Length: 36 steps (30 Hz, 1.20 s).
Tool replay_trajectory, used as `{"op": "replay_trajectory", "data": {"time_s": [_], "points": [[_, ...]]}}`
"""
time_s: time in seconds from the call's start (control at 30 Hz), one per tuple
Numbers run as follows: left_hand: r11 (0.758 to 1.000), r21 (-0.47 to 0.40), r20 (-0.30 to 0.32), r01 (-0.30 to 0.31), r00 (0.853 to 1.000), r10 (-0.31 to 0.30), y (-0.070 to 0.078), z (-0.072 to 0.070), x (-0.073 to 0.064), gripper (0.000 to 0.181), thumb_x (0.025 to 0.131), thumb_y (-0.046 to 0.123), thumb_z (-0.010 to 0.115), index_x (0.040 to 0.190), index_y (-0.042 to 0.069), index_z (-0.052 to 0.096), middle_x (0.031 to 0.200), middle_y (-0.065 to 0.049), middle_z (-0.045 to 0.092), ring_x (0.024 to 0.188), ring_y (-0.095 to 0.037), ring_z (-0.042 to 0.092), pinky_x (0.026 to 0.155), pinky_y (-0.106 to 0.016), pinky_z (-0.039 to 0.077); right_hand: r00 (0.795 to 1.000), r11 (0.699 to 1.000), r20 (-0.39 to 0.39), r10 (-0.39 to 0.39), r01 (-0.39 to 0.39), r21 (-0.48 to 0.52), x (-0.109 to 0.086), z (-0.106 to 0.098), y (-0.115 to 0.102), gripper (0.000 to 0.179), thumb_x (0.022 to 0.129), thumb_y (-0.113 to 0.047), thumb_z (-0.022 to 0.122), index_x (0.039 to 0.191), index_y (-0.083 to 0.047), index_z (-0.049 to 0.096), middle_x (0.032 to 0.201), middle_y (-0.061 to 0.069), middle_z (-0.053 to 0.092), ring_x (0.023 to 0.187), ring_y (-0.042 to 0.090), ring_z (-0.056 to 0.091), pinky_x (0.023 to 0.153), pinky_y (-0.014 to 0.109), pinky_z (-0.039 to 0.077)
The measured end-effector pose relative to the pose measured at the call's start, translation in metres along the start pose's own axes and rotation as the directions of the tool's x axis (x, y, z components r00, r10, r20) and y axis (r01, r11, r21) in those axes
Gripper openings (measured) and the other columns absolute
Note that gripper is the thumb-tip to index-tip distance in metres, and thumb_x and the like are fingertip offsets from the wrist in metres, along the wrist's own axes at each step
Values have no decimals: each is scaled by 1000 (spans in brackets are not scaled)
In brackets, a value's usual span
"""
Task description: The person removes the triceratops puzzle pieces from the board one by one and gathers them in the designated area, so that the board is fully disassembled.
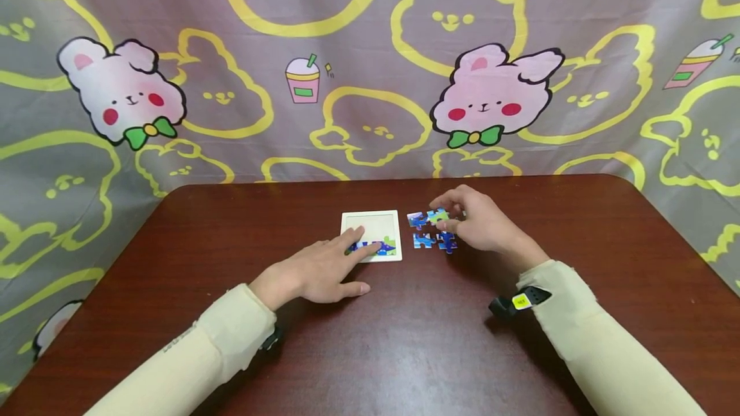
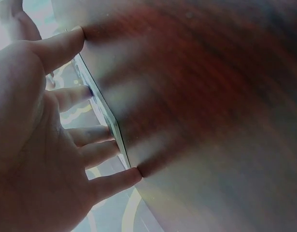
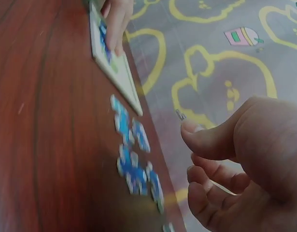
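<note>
With fingers spread, my left hand (image 1: 324, 271) rests on a white puzzle tray (image 1: 372, 221), its fingertips over the joined purple and green pieces (image 1: 391, 244) along the tray's near side. The left wrist view shows that palm and its straight fingers at the tray's edge. To the right of the tray, my right hand (image 1: 485, 220) pinches a puzzle piece (image 3: 181, 115) between thumb and index finger; only its thin edge shows past the thumb in the right wrist view. Below that hand lie several loose jigsaw pieces (image 1: 424, 241), blue with white edges.
The brown wooden table (image 1: 370, 352) stretches out on all sides of the tray and pieces. Behind its far edge hangs a grey cloth (image 1: 370, 56) with yellow outlines and cartoon bunnies. A black strap (image 1: 503, 307) hangs from the right wrist.
</note>
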<state>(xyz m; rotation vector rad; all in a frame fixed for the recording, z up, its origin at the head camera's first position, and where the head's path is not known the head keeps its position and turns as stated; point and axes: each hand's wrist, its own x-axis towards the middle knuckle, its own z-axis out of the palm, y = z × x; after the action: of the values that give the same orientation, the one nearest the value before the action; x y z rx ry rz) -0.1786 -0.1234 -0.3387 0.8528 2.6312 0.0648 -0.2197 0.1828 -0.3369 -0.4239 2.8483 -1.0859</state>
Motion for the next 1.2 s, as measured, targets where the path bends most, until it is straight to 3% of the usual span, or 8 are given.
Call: {"op": "replay_trajectory", "data": {"time_s": [0.47, 0.73, 0.9, 1.2], "points": [[1000, 6, -1, 3, 1000, -3, 0, -1, -2, 78, 106, 56, 58, 171, 32, 23, 179, -14, 15, 158, -42, 38, 127, -59, 34, 999, 995, 15, -32, 33, -96, -30, -15, 33, 24, 93, -9, 79, 117, -8, 77, 105, 11, 59, 92, 25, 54, 76, 37, 42], [1000, 1, 1, 2, 1000, -2, 0, 0, -2, 78, 106, 56, 57, 171, 32, 21, 180, -13, 13, 162, -36, 31, 129, -58, 31, 999, 992, 30, -24, 28, -124, -35, -19, 39, 24, 91, -12, 83, 114, -7, 78, 97, 9, 59, 88, 22, 53, 74, 36, 42], [1000, 2, -3, 0, 1000, 0, 0, 0, -2, 78, 106, 57, 56, 171, 33, 21, 180, -13, 13, 161, -38, 33, 129, -58, 32, 999, 991, 39, -7, 12, -131, -36, -21, 44, 24, 90, -13, 84, 112, -7, 77, 89, 7, 58, 86, 21, 53, 73, 35, 43], [1000, 4, 0, 7, 1000, -7, 0, 0, -3, 78, 106, 57, 57, 171, 33, 21, 180, -12, 13, 161, -39, 32, 129, -57, 32, 999, 992, 53, 0, 7, -123, -34, -22, 48, 26, 89, -14, 85, 113, -6, 77, 98, 10, 64, 89, 22, 56, 76, 35, 45]]}}
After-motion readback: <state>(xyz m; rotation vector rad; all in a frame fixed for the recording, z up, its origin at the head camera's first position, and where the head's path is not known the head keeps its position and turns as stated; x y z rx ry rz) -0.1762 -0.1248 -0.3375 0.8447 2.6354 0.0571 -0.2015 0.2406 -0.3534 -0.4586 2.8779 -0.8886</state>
